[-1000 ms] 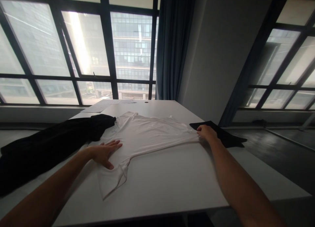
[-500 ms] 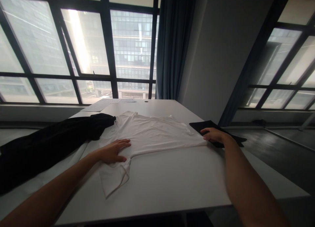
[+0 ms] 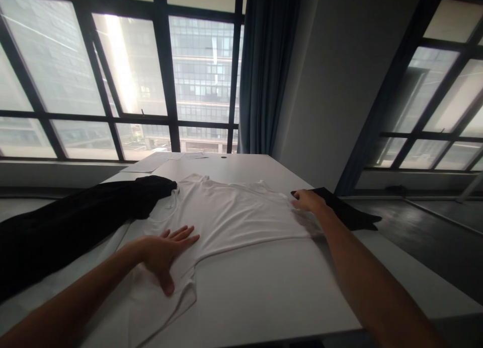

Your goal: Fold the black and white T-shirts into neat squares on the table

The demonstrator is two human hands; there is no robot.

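A white T-shirt [image 3: 241,212] lies spread sideways on the white table [image 3: 271,282], its neckline at the left and its hem at the right. My left hand [image 3: 164,255] rests on the shirt near the lower sleeve, open, with fingers spread and nothing gripped. At the far corner of the hem is my right hand [image 3: 311,203], its fingertips blurred; whether they pinch the cloth I cannot tell. Some light wrinkles run across the shirt. Just beyond my right hand lies a folded black cloth item [image 3: 345,212], partly hidden by my hand and forearm.
A black garment [image 3: 83,214] lies along the left, touching the shirt's collar side. Papers [image 3: 147,162] are at the table's far left corner. Large windows, a blue curtain [image 3: 260,71] and a grey pillar [image 3: 332,76] stand behind the table.
My left hand has spread wider and drawn slightly nearer, and the lower sleeve has shifted toward me. My right hand has moved left and away from me along the hem.
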